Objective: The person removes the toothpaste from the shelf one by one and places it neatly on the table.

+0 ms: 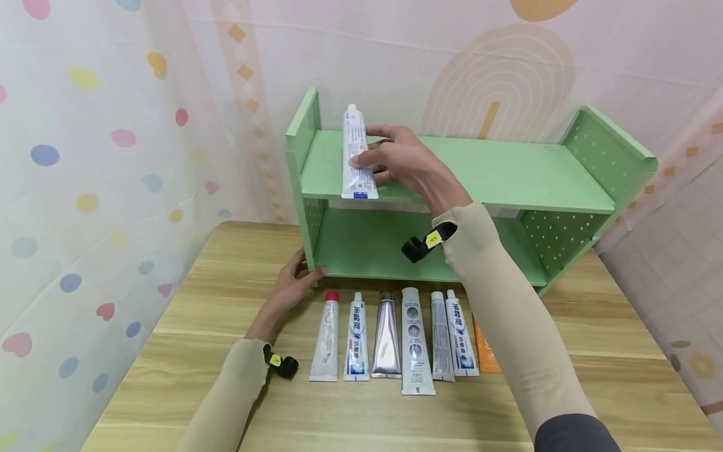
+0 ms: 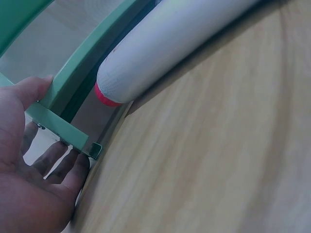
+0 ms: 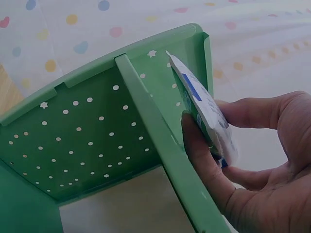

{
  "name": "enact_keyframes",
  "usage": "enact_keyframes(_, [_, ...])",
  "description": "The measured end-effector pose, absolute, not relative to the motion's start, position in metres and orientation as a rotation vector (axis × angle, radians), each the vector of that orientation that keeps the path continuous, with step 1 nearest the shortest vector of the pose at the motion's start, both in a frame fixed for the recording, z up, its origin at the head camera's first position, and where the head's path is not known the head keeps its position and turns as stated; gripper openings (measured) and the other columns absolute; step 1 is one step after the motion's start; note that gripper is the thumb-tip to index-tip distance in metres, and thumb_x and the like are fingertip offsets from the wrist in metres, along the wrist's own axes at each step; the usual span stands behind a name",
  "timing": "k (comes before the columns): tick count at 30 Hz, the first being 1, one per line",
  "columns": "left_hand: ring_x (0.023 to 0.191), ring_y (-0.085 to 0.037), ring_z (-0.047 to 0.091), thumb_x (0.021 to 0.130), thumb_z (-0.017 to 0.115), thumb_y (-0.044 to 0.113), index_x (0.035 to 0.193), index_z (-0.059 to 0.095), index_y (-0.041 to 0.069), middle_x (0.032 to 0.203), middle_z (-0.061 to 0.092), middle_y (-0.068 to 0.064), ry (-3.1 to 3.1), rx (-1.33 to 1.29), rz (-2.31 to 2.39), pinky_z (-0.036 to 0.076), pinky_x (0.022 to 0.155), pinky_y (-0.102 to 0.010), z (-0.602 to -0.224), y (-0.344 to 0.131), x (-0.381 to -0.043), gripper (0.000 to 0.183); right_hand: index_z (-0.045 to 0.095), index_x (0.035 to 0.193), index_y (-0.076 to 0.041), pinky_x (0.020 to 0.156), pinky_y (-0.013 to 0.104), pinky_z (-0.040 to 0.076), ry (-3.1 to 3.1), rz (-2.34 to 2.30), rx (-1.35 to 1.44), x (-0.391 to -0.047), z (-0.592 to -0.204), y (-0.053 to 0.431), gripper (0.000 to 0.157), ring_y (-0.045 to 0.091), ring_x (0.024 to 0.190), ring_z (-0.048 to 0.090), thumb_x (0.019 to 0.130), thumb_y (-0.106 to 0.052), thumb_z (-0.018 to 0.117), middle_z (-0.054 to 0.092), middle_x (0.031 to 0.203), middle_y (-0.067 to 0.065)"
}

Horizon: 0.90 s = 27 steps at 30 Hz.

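Note:
My right hand [image 1: 403, 160] pinches a white toothpaste tube [image 1: 354, 147] between thumb and fingers, over the left end of the green shelf's [image 1: 480, 169] upper board. The tube's cap points to the back and its flat crimped end to the front. In the right wrist view the tube [image 3: 206, 107] appears edge-on beside the dotted side panel [image 3: 92, 126]. Down at the table, my left hand [image 1: 290, 285] grips the foot of the shelf's left side. The left wrist view has the thumb on one side of the green frame [image 2: 58, 127] and the fingers curled behind it.
In front of the shelf several tubes lie in a row on the wooden table [image 1: 169, 376]: one with a red cap [image 1: 324, 342], a silver one [image 1: 386, 339], a long white one [image 1: 415, 345]. An orange one [image 1: 484, 345] is partly behind my right sleeve. A patterned curtain [image 1: 113, 125] hangs behind.

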<state>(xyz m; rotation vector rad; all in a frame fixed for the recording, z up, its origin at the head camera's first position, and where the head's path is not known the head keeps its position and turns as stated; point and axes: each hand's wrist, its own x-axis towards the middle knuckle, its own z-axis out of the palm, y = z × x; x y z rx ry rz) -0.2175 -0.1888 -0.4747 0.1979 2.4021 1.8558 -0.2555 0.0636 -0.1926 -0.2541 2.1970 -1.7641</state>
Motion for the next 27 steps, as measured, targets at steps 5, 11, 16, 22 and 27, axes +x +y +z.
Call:
enact_keyframes(5, [0.146,-0.045,0.041,0.098,0.069,0.032,0.164,0.023,0.029,0.157,0.042,-0.023,2.432,0.210,1.844,0.041,0.118,-0.061,-0.476,-0.189,-0.219,0.080,0.036,0.159,-0.021,0.079,0.030,0.065,2.179,-1.823,-0.298,-0.251,-0.197,0.070,0.075,0.027,0.101,0.071,0.094,-0.005,0.070,0.058,0.135,0.012])
enact_keyframes(11, [0.145,-0.045,0.043,0.098,0.069,0.034,0.163,0.026,0.031,0.157,0.043,-0.021,2.442,0.214,1.837,0.043,0.116,-0.061,-0.477,-0.188,-0.221,0.078,0.036,0.159,-0.025,0.077,0.031,0.065,2.212,-1.853,-0.335,-0.244,-0.201,0.077,0.078,0.028,0.105,0.069,0.093,-0.005,0.072,0.055,0.137,0.010])
enact_keyframes(16, [0.144,-0.046,0.043,0.098,0.069,0.033,0.164,0.025,0.030,0.156,0.043,-0.023,2.444,0.226,1.842,0.043,0.115,-0.062,-0.475,-0.188,-0.221,0.079,0.037,0.159,-0.026,0.077,0.032,0.065,2.250,-1.875,-0.392,-0.237,-0.204,0.081,0.078,0.030,0.104,0.068,0.092,-0.006,0.074,0.054,0.136,0.010])
enact_keyframes(22, [0.145,-0.047,0.041,0.098,0.069,0.029,0.164,0.024,0.026,0.156,0.042,-0.025,2.424,0.227,1.857,0.041,0.117,-0.062,-0.471,-0.188,-0.217,0.080,0.039,0.158,-0.026,0.076,0.034,0.066,2.273,-1.903,-0.447,-0.229,-0.209,0.084,0.078,0.032,0.102,0.068,0.092,-0.006,0.075,0.054,0.137,0.011])
enact_keyframes(27, [0.145,-0.047,0.041,0.099,0.068,0.026,0.165,0.022,0.025,0.157,0.041,-0.026,2.415,0.216,1.854,0.042,0.116,-0.061,-0.472,-0.189,-0.215,0.080,0.040,0.158,-0.026,0.074,0.033,0.065,2.310,-1.904,-0.484,-0.221,-0.213,0.088,0.077,0.031,0.101,0.068,0.092,-0.007,0.074,0.055,0.135,0.011])
